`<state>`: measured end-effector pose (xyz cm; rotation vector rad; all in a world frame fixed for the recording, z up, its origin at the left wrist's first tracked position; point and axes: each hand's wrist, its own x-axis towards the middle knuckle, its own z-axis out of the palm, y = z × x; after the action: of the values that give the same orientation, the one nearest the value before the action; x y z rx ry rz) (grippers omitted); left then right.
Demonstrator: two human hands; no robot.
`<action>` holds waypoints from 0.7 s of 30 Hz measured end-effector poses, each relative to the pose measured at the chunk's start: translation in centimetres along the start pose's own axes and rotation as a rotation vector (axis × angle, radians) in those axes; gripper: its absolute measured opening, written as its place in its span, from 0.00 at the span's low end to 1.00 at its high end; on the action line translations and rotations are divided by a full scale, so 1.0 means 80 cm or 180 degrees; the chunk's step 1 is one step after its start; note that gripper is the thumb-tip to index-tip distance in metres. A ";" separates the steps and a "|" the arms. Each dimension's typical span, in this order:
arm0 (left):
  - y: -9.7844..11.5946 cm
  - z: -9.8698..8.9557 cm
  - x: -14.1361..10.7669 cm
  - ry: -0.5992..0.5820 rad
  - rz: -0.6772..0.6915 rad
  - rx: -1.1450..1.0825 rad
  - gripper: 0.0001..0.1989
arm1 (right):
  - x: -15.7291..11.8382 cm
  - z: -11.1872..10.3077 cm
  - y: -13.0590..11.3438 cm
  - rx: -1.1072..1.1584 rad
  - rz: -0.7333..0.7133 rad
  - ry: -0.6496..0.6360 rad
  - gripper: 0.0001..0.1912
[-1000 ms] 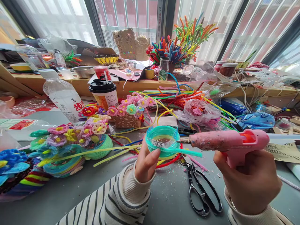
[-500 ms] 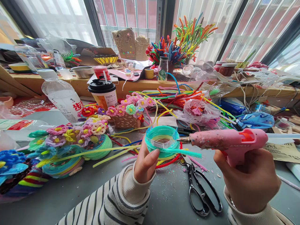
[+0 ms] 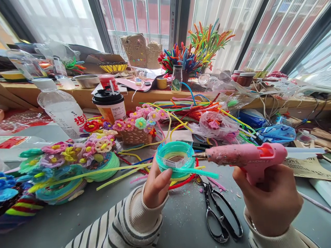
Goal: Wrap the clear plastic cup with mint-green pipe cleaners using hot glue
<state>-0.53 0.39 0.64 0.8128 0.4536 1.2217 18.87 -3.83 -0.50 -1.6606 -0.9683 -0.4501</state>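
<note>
My left hand grips a round cup wound with turquoise pipe cleaner, thumb on its near side. Clear plastic with a printed barcode shows inside its rim, and a loose turquoise end sticks out to the right. In my right hand is a pink hot glue gun, a clear glue stick coming out of its back. The gun's metal nozzle points left and sits at the cup's right rim; I cannot tell whether it touches. Below lie black-handled scissors on the grey table.
Pipe-cleaner flower pots crowd the left. Behind them stand a plastic bottle and a lidded paper cup. Flowers in a brown basket and piled pipe cleaners lie beyond my hands. A glass bottle stands on the ledge.
The whole view has shifted slightly, so most things appear a little further left. Both hands keep their holds, and the nozzle remains by the cup's right rim.
</note>
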 end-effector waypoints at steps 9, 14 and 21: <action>-0.003 -0.005 -0.001 0.0041 -0.0018 -0.0110 0.31 | 0.002 -0.005 -0.009 -0.0048 0.0072 -0.0064 0.19; -0.001 -0.006 -0.001 -0.0029 -0.0022 -0.0067 0.30 | 0.001 -0.004 -0.006 -0.0109 -0.0054 -0.0066 0.19; 0.001 -0.002 -0.001 -0.0018 -0.0043 -0.0108 0.33 | 0.004 -0.004 -0.008 -0.0224 -0.0035 -0.0015 0.18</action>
<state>-0.69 0.40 0.56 0.7830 0.4320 1.2111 18.61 -3.98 0.22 -1.7209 -0.9752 -0.4929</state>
